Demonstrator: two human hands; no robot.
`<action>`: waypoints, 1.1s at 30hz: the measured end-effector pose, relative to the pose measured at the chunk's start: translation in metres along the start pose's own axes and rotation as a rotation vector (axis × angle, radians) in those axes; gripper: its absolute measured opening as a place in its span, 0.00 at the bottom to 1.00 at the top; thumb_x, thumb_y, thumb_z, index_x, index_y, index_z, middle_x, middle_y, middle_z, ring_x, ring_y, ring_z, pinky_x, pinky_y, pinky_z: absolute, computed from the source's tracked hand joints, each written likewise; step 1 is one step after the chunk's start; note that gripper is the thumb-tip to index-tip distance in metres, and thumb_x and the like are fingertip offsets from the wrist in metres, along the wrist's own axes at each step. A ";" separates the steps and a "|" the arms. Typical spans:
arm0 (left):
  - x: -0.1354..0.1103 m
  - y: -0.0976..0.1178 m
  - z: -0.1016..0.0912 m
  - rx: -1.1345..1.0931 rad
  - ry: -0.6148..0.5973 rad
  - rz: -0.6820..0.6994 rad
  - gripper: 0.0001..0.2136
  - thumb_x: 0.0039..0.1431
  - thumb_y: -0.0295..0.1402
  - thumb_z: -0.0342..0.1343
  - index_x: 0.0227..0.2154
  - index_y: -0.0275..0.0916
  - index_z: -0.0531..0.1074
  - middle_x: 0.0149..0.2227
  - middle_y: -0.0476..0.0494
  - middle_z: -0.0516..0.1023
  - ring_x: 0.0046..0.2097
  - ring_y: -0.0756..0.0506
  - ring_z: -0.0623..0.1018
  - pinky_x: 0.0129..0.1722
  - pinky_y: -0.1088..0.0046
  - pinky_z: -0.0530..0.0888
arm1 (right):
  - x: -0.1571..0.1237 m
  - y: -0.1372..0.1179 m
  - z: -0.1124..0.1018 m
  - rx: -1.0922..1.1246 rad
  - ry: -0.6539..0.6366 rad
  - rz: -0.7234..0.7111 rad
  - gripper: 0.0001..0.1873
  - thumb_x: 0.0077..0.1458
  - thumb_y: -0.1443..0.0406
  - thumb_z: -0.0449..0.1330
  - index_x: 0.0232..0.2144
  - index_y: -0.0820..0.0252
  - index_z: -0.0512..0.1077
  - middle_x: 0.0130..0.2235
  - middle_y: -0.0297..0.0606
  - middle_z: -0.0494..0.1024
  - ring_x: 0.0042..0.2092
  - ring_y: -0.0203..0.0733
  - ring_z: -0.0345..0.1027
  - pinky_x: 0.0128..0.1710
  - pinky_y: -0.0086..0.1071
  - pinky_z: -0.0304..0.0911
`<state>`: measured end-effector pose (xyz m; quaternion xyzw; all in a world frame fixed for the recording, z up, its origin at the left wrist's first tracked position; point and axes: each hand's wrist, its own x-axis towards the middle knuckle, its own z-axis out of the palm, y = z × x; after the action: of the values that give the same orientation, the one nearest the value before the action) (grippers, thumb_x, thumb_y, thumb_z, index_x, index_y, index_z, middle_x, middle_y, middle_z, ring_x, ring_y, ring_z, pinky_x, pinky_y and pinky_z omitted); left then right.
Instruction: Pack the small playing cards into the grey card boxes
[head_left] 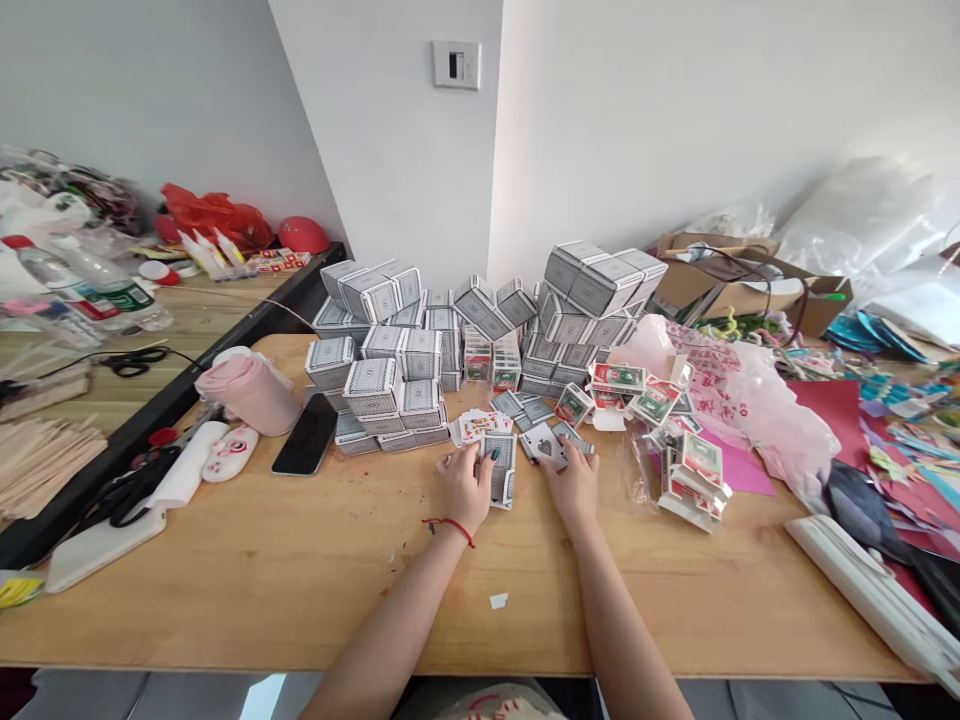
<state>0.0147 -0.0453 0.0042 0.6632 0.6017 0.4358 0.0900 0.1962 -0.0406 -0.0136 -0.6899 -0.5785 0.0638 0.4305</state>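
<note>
The left hand's grip (pixel 463 488) pinches grey-backed playing cards (pixel 501 462). The right hand (pixel 575 490) pinches an ace of spades (pixel 545 446).

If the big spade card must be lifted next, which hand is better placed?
Likely the right hand: it is at the big spade card, while the left hand holds the grey-backed cards.

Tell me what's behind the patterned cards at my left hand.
Loosely spread face-up playing cards lie just behind the patterned cards; anything these cover can't be seen.
</note>
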 end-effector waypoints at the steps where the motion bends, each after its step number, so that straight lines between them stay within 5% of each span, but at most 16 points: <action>1: 0.000 0.000 0.000 0.006 -0.022 0.006 0.10 0.55 0.35 0.47 0.38 0.38 0.68 0.31 0.44 0.74 0.35 0.46 0.72 0.42 0.65 0.61 | 0.000 0.001 0.001 -0.014 -0.012 -0.007 0.25 0.44 0.56 0.58 0.44 0.62 0.68 0.38 0.46 0.73 0.44 0.50 0.55 0.44 0.44 0.54; 8: 0.003 0.000 0.002 -0.016 -0.096 -0.049 0.08 0.55 0.33 0.47 0.36 0.40 0.69 0.31 0.45 0.75 0.35 0.46 0.73 0.42 0.64 0.61 | -0.002 -0.001 0.007 0.105 0.077 0.068 0.22 0.42 0.55 0.59 0.39 0.62 0.70 0.36 0.44 0.71 0.37 0.46 0.61 0.39 0.40 0.57; 15: 0.005 -0.002 0.003 -0.046 -0.062 -0.080 0.09 0.55 0.33 0.48 0.36 0.38 0.69 0.32 0.43 0.76 0.36 0.45 0.73 0.41 0.64 0.63 | -0.007 -0.014 0.002 0.684 -0.121 0.381 0.16 0.43 0.53 0.59 0.25 0.61 0.67 0.17 0.31 0.68 0.19 0.35 0.60 0.19 0.29 0.57; 21: 0.006 -0.006 0.006 -0.028 -0.024 -0.103 0.10 0.54 0.33 0.48 0.36 0.38 0.70 0.30 0.43 0.76 0.35 0.45 0.74 0.39 0.65 0.65 | -0.009 -0.027 0.004 1.052 -0.169 0.527 0.20 0.39 0.56 0.64 0.31 0.62 0.66 0.21 0.35 0.74 0.20 0.41 0.68 0.18 0.32 0.62; 33: 0.007 -0.008 0.007 -0.033 -0.049 -0.131 0.10 0.54 0.33 0.48 0.37 0.39 0.69 0.29 0.43 0.76 0.35 0.44 0.74 0.37 0.65 0.66 | -0.010 -0.031 0.002 1.150 -0.232 0.547 0.17 0.39 0.60 0.63 0.32 0.61 0.66 0.24 0.36 0.75 0.24 0.44 0.71 0.21 0.35 0.67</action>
<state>0.0130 -0.0348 -0.0018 0.6313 0.6344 0.4222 0.1439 0.1685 -0.0488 0.0019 -0.4604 -0.2980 0.5449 0.6343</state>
